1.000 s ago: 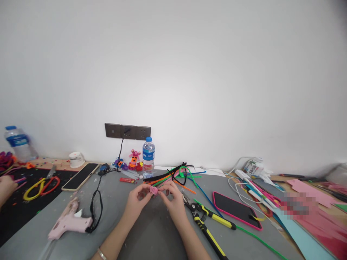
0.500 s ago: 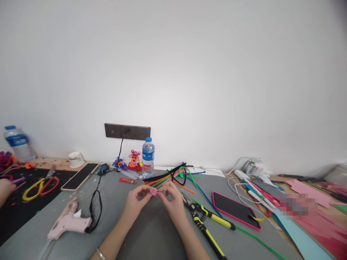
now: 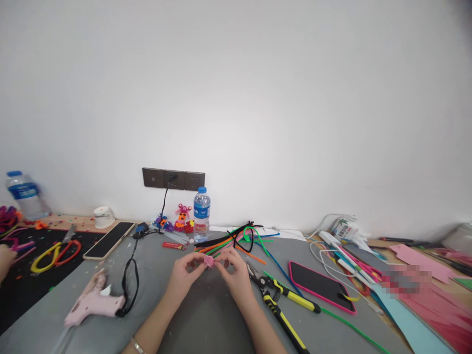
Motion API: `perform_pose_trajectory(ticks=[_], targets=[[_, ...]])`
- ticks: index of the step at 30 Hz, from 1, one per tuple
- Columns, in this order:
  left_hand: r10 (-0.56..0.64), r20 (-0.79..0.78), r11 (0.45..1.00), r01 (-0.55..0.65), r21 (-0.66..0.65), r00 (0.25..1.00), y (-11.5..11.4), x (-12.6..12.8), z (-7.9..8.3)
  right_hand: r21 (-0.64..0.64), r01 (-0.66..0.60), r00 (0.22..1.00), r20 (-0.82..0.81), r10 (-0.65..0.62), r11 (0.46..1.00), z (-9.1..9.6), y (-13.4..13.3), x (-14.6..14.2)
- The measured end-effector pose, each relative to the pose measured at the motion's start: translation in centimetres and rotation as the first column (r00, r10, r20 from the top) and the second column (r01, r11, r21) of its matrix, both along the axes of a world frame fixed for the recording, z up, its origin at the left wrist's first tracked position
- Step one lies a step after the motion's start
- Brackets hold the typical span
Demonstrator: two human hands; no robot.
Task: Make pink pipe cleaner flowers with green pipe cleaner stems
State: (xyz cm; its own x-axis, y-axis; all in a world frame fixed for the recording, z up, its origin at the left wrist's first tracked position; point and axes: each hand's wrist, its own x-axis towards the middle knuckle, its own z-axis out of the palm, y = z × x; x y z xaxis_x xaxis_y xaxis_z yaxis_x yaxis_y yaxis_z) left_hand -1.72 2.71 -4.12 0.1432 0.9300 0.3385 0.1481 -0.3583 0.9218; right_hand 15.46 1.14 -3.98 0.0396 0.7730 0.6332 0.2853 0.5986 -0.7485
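Observation:
A small pink bundle of twisted pipe cleaner [image 3: 209,261] is pinched between my two hands above the grey mat. My left hand [image 3: 188,270] grips its left side with thumb and forefinger. From the right, the thumb and forefinger of my right hand [image 3: 234,270] press on it too. Just behind my hands lies a pile of coloured pipe cleaners [image 3: 236,239], black, orange, green and pink. Yellow-and-black pliers [image 3: 275,290] rest with open handles to the right of my right hand.
A pink glue gun [image 3: 94,302] with its black cord lies at left. Behind stand a water bottle [image 3: 201,216] and small fuzzy figures [image 3: 182,219]. Phones [image 3: 320,285], scissors [image 3: 62,253] and coloured paper [image 3: 398,314] lie around. Another person's hand [image 3: 5,260] shows at far left.
My hands and the pink bundle stay almost in the same place. The other person's hand at far left has shifted slightly.

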Motion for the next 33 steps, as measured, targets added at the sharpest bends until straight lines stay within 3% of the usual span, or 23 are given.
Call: perform_pose_trajectory(ticks=[22, 33], targets=[[-0.005, -0.046, 1.000, 0.006, 0.016, 0.999, 0.14, -0.17, -0.14, -0.034, -0.039, 0.999, 0.008, 0.039, 0.999, -0.30, 0.18, 0.08], [0.052, -0.079, 0.998, -0.048, 0.046, 0.996, -0.22, 0.27, 0.06, -0.020, 0.014, 1.000, 0.022, -0.013, 1.000, -0.61, 0.37, 0.39]])
